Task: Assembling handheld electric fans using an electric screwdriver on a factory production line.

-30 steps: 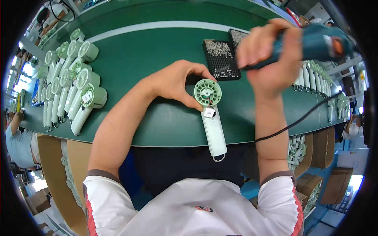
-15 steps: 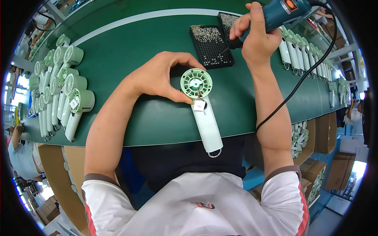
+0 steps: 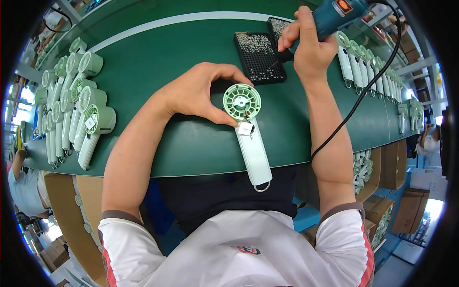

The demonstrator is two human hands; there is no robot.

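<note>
1. Handheld fan [image 3: 255, 152], white in the handle and pale green at its round, open head, sits by the middle of the near edge of a green workbench [image 3: 201, 148], its handle reaching past that edge; whether the head rests on the surface cannot be told.
2. The left hand [image 3: 203, 93], thumb and finger curved wide, holds the fan's head from the left.
3. The right hand [image 3: 313, 52], closed firmly, grips a teal power tool [image 3: 337, 18] above the far right part of the workbench, its tip toward a black tray [image 3: 260, 61].
4. Small metal screws [image 3: 256, 43] lie heaped at the tray's far end; a second tray [image 3: 271, 29] stands just behind, partly hidden by the hand.
5. A white label [image 3: 245, 128] and thin wires show where head meets handle; a metal ring [image 3: 262, 191] hangs at the other end.
6. More fans [image 3: 92, 99] crowd the workbench's left end, and a row of fans [image 3: 356, 69] lines its right, behind a black cable [image 3: 354, 111].
</note>
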